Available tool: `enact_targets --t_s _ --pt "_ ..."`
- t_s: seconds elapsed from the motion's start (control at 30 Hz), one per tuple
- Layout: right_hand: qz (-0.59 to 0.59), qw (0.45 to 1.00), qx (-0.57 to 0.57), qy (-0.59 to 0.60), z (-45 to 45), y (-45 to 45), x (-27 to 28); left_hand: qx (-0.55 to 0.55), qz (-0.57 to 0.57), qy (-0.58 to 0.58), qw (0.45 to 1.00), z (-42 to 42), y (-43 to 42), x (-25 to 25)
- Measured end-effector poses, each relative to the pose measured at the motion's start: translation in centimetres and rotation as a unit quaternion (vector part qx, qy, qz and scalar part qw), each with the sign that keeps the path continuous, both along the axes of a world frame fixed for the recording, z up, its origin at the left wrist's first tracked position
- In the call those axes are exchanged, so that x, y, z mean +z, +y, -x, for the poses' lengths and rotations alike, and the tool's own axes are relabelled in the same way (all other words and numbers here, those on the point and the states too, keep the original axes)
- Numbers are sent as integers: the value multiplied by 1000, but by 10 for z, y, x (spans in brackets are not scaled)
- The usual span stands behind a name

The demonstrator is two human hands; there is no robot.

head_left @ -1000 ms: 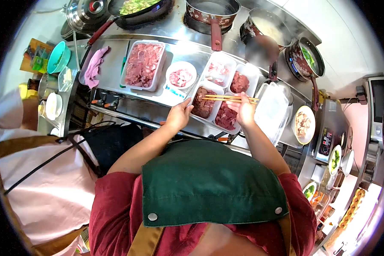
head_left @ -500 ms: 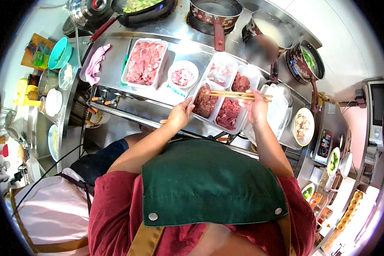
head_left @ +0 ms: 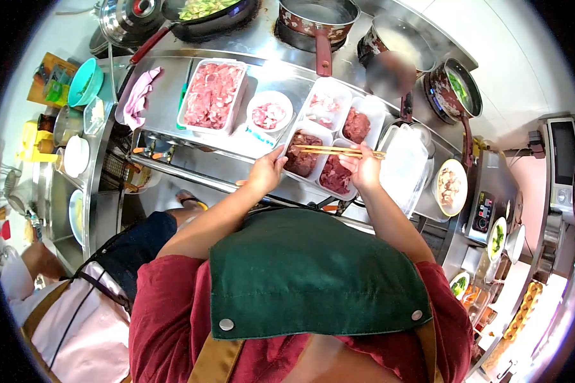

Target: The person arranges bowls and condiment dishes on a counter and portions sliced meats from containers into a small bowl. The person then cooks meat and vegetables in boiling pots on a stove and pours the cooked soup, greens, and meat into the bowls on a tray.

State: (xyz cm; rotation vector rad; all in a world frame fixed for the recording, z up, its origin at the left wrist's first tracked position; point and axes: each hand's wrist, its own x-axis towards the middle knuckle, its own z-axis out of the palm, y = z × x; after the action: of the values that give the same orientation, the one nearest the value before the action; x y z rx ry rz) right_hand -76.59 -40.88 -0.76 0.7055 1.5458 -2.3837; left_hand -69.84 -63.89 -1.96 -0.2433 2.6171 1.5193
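My right hand [head_left: 363, 168] is closed around a pair of wooden chopsticks [head_left: 326, 150]. They lie nearly level, their tips at the raw meat [head_left: 302, 161] in the near-left compartment of a white divided container [head_left: 331, 141]. Its other compartments hold more meat: pale pieces [head_left: 324, 106] at the far left, a dark red heap [head_left: 356, 125] at the far right and red slices [head_left: 336, 175] at the near right. At the container's left edge, the fingers of my left hand [head_left: 268, 171] grip the rim.
Left of the container stand a white bowl of meat [head_left: 269, 115] and a large tub of sliced meat [head_left: 213, 96]. Pots [head_left: 318, 29] and a wok [head_left: 204, 19] sit on the stove behind. Clear lids [head_left: 399, 163] lie to the right. Another person [head_left: 86, 319] is at my left.
My right hand and the chopsticks have moved left and nearer to me, the tips now further into the near-left compartment. My left hand stays at the rim. The other person has shifted.
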Motion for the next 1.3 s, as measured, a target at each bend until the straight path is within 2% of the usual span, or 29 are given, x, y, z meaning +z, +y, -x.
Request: enact_targets --t_s 0.07,0.27,0.47,0.53,0.57,0.6,0.67,0.73,0.83,0.93,1.0,1.1,1.13,1.2,1.3 --pt "28 998 -13 -59 -1 3 4 -3 4 -12 1000 -2 0 8" --pt "92 991 -14 -92 2 15 16 -10 -3 -21 1000 -1 -1 9" --pt "140 990 -7 0 26 -26 58 1 0 -17 1000 -3 1 13" --pt "116 990 47 63 32 -55 68 6 -11 -26 1000 -3 2 15" --pt "44 983 131 123 36 -62 64 5 -11 -27 1000 -3 2 14" --pt "-98 968 179 145 38 -72 64 3 -14 -20 1000 -3 2 12" --pt "-163 936 204 235 35 -73 74 2 -16 -13 1000 -2 1 12" --pt "-180 924 186 281 27 -59 99 2 -12 -26 1000 -2 1 16" --pt "-273 907 115 301 2 -17 133 2 -7 -25 1000 -2 2 16" --pt "-379 879 195 215 -18 23 134 -2 -9 -19 1000 -2 1 20" --pt "-360 898 200 152 -28 37 109 1 -6 -19 1000 -2 2 20" --pt "-220 964 88 125 -31 55 27 4 -6 -24 1000 -2 2 12" --pt "-220 964 86 125 -31 57 18 9 -9 -29 999 -1 3 11" --pt "-152 984 4 88 -31 58 8 5 3 -37 999 -2 3 13" --pt "-120 991 -30 51 -28 66 11 -3 18 -47 999 0 2 11"
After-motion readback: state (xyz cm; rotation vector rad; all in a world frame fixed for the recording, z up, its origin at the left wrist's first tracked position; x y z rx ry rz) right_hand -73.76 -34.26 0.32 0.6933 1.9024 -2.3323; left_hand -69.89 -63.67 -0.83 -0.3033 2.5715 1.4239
